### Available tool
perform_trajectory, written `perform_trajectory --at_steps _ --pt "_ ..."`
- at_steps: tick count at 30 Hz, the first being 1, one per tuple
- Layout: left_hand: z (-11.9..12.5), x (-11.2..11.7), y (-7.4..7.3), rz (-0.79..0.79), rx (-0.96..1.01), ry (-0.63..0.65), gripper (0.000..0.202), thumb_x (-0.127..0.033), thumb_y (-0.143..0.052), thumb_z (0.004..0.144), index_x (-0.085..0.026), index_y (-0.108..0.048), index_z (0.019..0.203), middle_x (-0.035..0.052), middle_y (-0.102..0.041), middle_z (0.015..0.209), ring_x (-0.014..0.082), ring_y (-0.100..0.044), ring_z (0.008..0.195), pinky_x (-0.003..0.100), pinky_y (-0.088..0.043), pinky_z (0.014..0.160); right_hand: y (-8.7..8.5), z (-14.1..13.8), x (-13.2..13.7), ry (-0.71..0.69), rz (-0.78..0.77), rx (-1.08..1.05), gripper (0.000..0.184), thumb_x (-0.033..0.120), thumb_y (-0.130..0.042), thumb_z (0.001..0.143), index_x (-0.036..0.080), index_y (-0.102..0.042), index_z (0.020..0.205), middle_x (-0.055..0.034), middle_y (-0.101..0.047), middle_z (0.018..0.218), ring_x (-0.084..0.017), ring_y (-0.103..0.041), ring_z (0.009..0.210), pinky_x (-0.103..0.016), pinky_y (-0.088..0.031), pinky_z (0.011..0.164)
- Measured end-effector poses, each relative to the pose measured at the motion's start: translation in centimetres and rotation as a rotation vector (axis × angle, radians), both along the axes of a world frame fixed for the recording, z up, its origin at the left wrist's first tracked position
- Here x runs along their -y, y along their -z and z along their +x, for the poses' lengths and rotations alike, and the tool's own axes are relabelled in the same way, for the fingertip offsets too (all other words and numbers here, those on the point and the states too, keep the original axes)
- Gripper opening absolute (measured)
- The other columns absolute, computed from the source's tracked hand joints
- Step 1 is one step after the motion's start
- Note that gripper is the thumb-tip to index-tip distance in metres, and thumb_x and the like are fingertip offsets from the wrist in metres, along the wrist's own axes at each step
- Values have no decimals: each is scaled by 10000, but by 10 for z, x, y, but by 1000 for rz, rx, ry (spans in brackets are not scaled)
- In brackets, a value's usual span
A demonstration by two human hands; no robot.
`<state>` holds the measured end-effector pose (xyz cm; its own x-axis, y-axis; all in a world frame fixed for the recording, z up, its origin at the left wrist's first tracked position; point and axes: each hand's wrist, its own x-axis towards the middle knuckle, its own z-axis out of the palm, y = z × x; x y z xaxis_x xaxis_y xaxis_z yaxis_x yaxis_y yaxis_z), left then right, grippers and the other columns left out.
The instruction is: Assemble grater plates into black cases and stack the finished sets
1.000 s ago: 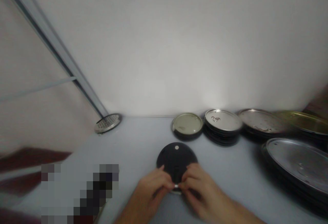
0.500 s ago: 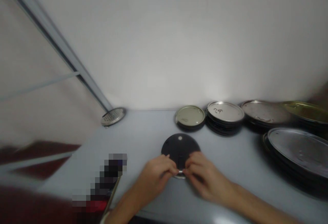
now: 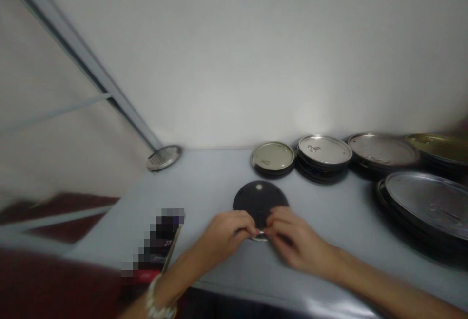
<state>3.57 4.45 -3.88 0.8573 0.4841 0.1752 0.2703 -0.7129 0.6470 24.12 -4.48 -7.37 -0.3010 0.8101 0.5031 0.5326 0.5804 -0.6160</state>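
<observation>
My pale worktop (image 3: pixel 204 178) is meeting a light wall (image 3: pixel 234 56) along its far edge. Its left edge is slanting down toward me, and its near edge is passing beneath my left forearm. Open surface is stretching left of centre, from my left hand (image 3: pixel 234 229) toward the far left corner, where a printed metal lid (image 3: pixel 164 157) is lying tilted. Nearer on the left, a dark item (image 3: pixel 157 246), partly masked by coarse blocks, is narrowing the room beside my left forearm. On the right, a large silver lid (image 3: pixel 429 202) is topping a broad stack, well apart from my right hand (image 3: pixel 296 241). Along the wall, a pale gold lid (image 3: pixel 273 157), a silver lid with a ring pull (image 3: pixel 325 149), a wider dull lid (image 3: pixel 383 149) and a yellowish lid (image 3: pixel 442 147) are standing in a row.

A round black disc (image 3: pixel 256 199) is sitting before me on the worktop, just nearer than the pale gold lid. It is looking matt and dark, showing a whitish dot near its far rim and a bright silver line along its near rim. Both my hands are pinching that near rim, fingertips almost meeting.
</observation>
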Motion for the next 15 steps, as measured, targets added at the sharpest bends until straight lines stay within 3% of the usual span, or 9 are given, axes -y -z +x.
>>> perform_trajectory --at_steps 11,15 --pt "8 -3 -3 -28 -84 -12 173 -158 -604 901 -185 -740 797 19 -720 845 134 -660 797 205 -487 752 -2 4 1 -7 4 -39 183 111 -463 930 192 -588 824 -62 -642 824 -193 -592 829 -350 -482 780" --pt "11 -2 0 -26 -54 -4 206 -191 -586 917 -189 -751 793 24 -718 839 136 -660 797 214 -493 757 0 7 3 2 -13 -56 196 128 -464 946 195 -589 811 -59 -637 815 -192 -598 837 -373 -502 847"
